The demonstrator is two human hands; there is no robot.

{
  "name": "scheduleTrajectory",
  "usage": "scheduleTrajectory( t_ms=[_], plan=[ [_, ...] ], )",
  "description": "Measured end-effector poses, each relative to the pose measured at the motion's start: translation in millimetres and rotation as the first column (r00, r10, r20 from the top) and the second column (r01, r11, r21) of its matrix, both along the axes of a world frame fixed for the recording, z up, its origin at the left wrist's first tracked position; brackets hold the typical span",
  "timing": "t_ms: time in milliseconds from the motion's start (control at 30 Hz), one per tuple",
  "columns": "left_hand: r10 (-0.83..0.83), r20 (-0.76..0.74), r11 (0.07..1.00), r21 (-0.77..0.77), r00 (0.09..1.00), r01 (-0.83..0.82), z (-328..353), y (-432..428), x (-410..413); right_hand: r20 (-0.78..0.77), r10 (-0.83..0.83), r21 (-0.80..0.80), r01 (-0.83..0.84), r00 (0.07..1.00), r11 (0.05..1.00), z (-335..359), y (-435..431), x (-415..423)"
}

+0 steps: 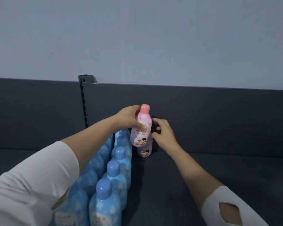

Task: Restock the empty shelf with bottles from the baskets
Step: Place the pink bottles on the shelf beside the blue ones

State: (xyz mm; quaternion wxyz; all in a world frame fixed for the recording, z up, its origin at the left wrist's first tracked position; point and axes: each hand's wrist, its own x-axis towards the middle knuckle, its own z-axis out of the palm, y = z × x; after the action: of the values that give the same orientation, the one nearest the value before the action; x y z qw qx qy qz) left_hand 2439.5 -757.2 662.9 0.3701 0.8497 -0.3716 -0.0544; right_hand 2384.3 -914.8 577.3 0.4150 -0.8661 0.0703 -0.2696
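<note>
While the left hand (pixel 129 119) grips the raised pink bottle (pixel 141 128) above the standing pink bottle (pixel 145 151) on the shelf (pixel 203 176) — blue bottles (pixel 119 162) at 7 o'clock — the right hand (pixel 163 134) hovers loosely curled, empty, at 3 o'clock; next, probably, a set-down in front.

Left side: blue bottles (pixel 112 168) packed front to back.
Back edge: standing pink bottle (pixel 145 152) just beside them, held pink bottle (pixel 140 128) above it.
Right side: bare shelf (pixel 211 173) up to the back panel (pixel 211 111).
</note>
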Motion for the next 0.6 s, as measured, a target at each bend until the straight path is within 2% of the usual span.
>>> scheduleTrajectory(
  t_ms=[133,200,333,433,600],
  plan=[
    [-0.002,-0.023,1.000,-0.001,1.000,0.002,-2.1,-2.5,-1.9,-0.047,0.213,0.165,-0.203,0.976,0.965,16.2,11.5,-18.1],
    [-0.032,-0.037,0.999,0.022,0.999,0.033,-2.2,-1.1,-3.1,-0.050,0.201,0.202,-0.188,0.978,0.961,14.2,14.2,-23.1],
    [-0.090,-0.049,0.989,0.117,0.995,0.096,0.9,6.9,-2.5,-0.123,0.155,0.140,-0.137,0.980,0.981,-3.0,14.0,-28.9],
    [-0.065,-0.054,0.992,0.105,0.996,0.070,4.2,18.8,1.1,-0.212,0.084,0.022,-0.081,0.974,0.996,-30.0,14.3,-30.3],
    [-0.047,-0.030,0.998,0.032,0.998,0.048,-1.3,40.7,4.7,-0.192,0.061,0.012,-0.059,0.979,0.998,-44.7,16.6,-28.4]
  ],
)
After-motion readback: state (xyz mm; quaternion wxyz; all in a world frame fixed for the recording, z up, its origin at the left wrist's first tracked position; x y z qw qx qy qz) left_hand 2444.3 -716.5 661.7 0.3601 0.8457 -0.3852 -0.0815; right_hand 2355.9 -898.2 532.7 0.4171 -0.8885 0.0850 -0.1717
